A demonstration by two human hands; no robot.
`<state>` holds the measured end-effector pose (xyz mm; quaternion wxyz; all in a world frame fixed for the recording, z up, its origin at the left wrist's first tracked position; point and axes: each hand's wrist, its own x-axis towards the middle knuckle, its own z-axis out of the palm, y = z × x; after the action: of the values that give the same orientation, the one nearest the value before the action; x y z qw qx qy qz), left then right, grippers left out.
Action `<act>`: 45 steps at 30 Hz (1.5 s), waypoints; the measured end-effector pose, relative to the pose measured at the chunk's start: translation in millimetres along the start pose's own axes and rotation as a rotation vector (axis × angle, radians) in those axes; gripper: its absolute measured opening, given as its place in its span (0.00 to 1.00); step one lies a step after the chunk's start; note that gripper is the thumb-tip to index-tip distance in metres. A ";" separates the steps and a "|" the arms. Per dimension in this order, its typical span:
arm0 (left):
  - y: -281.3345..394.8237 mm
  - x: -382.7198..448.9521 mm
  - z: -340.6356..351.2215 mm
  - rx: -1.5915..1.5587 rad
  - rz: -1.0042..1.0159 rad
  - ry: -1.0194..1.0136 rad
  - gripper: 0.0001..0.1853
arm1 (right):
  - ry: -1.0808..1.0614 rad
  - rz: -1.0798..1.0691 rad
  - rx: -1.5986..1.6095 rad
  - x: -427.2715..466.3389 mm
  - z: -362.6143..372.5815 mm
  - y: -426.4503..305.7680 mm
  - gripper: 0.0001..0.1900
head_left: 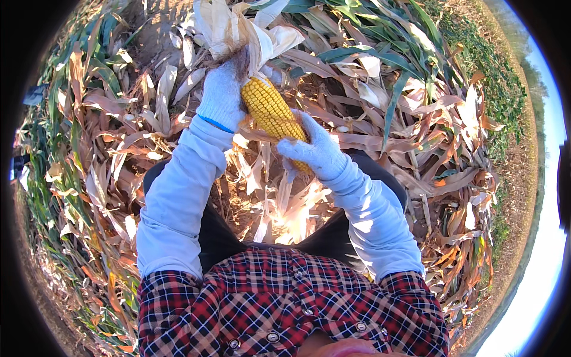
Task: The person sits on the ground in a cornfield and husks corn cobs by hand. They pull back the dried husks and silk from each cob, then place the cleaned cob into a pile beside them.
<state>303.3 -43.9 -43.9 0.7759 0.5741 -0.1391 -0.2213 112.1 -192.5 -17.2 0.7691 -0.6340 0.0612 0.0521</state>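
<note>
An ear of yellow corn point(273, 109) is tilted between my two gloved hands, its kernels bare along most of its length. My left hand point(223, 89), in a white knit glove, is closed around the pale husks point(250, 33) folded back at the ear's upper end, with brown silk among them. Around the lower end of the ear, my right hand point(314, 145) has its thumb and fingers wrapped, also in a white glove. Some silk strands lie across the kernels near my right fingers. The fingertips of my left hand are mostly hidden.
Dry husks and leaves point(285, 209) cover the ground between my bent legs. Green and brown corn stalks point(379, 58) lie heaped ahead and to the right, with more stalks point(80, 134) at the left. Low green plants point(495, 85) grow beyond the heap.
</note>
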 end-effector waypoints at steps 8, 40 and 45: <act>51.0 -24.1 0.6 0.353 -0.093 0.024 0.13 | -0.004 -0.001 -0.249 2.2 -16.6 -7.3 0.43; 53.9 -0.7 36.6 -0.449 0.044 0.049 0.21 | -0.032 0.021 0.198 22.6 4.0 4.2 0.37; 61.9 -1.9 37.1 -0.448 0.141 0.009 0.21 | 0.053 0.023 0.320 22.7 26.1 -0.2 0.39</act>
<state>295.6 -58.6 26.3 0.8981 0.3776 -0.1226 -0.1893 135.3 -166.9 -15.7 0.8577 -0.5039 0.0965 0.0338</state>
